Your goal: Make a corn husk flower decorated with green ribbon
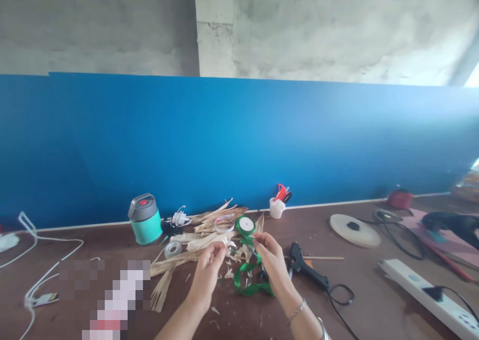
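My left hand (210, 264) is closed in a pinch, with a small pale husk piece (226, 241) at its fingertips. Opposite it, my right hand (272, 260) has thumb and forefinger pressed together; what they hold, if anything, is too small to make out. Just beyond the right fingertips stands a spool of green ribbon (246, 224). A loose length of green ribbon (250, 288) curls on the table between my hands. Dried husk strips (175, 263) and torn scraps lie around and behind the left hand.
Right of my hands lies a black glue gun (299, 260) with a stick and cord. Behind are a tape roll (172, 250), a teal flask (145, 222) and a white cup (277, 208) of tools. A power strip (430, 295) and a round lid (354, 230) lie farther right.
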{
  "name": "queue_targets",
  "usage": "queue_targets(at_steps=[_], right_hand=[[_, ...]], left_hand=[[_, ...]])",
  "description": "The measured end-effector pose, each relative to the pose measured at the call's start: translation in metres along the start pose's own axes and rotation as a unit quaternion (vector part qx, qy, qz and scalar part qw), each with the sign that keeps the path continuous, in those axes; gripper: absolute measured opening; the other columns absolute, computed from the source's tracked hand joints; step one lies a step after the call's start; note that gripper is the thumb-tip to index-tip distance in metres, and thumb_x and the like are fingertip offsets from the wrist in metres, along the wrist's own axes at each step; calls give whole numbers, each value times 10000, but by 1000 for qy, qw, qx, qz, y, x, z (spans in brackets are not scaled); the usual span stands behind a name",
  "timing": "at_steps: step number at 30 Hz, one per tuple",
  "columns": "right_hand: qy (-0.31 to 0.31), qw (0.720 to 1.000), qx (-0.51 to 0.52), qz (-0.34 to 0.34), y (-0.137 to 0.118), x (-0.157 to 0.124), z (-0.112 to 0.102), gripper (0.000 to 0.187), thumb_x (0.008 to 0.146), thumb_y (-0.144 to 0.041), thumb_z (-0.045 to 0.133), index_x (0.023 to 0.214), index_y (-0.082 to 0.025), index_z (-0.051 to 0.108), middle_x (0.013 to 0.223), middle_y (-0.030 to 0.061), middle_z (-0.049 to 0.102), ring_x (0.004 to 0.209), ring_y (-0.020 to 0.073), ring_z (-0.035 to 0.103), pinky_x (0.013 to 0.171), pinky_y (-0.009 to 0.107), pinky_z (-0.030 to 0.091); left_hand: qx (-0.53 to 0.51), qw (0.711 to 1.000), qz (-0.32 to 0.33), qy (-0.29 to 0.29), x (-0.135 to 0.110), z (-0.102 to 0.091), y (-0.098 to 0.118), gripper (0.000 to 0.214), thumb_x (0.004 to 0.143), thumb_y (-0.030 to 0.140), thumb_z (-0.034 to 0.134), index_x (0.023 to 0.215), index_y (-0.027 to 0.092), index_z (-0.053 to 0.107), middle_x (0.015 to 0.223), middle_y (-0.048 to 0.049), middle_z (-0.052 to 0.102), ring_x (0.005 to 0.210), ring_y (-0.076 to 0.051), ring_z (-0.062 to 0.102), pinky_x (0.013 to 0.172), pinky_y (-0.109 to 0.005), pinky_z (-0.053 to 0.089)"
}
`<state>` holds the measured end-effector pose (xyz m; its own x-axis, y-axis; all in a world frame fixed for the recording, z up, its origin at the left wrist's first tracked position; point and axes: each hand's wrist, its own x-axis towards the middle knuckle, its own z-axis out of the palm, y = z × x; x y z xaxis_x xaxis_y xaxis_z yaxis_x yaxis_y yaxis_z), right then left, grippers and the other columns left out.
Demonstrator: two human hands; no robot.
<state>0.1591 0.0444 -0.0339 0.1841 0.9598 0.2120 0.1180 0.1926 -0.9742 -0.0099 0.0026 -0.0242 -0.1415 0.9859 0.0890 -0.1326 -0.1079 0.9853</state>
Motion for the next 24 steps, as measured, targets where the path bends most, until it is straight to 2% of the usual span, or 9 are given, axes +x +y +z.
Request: queue_targets(at_steps=[4,8,13,17,20,22,24], right_hand=[[13,992,-120,-25,3,7,-11,186,720,-284,505,777,-162,634,782,78,660,764,231,592,706,320,436],[40,967,-246,-41,5,10,-22,136,714,-229,540,698,-195,671,830,87,649,905,284,544,808,381,360],[44,944,-324,-43,15,5,-19,44,667,-218,648,682,-200,685,846,96,638,993,325,487,860,432,296],[40,950,-309,-34,17,5,-18,90,681,-140,601,634,-188,661,836,104,625,1008,323,476,878,446,283],[25,968,-249,-25,9,6,-16,97,712,-170,578,709,-187,673,917,110,624,1044,315,459,871,419,311],[-14,983,-182,-13,1,3,-11,108,727,-243,594,741,-183,683,893,93,639,975,288,503,824,372,361],[-79,992,-97,10,-7,-3,-2,186,727,-344,623,715,-171,690,764,60,654,806,240,558,723,320,410]], left_hand=[[-34,999,-21,-4,2,-2,0,237,745,428,646,736,197,595,764,5,587,795,-181,499,726,-259,354],[-54,998,-26,-6,5,-4,-2,246,745,424,652,703,195,572,735,13,541,762,-168,470,708,-261,341],[-78,996,-41,-2,5,-5,-1,244,723,435,673,718,206,592,779,11,559,815,-179,476,729,-267,343],[-94,994,-61,6,5,-4,1,231,702,422,695,705,205,616,762,16,572,800,-174,478,717,-265,340],[-106,991,-75,10,3,-2,2,237,687,419,709,687,196,629,765,8,585,802,-175,483,713,-265,340],[-112,990,-81,10,1,0,4,236,686,415,714,686,193,637,767,6,594,792,-169,487,705,-260,344],[-132,987,-90,-3,-1,3,7,228,683,406,721,695,190,652,758,5,603,759,-158,491,684,-254,351]])
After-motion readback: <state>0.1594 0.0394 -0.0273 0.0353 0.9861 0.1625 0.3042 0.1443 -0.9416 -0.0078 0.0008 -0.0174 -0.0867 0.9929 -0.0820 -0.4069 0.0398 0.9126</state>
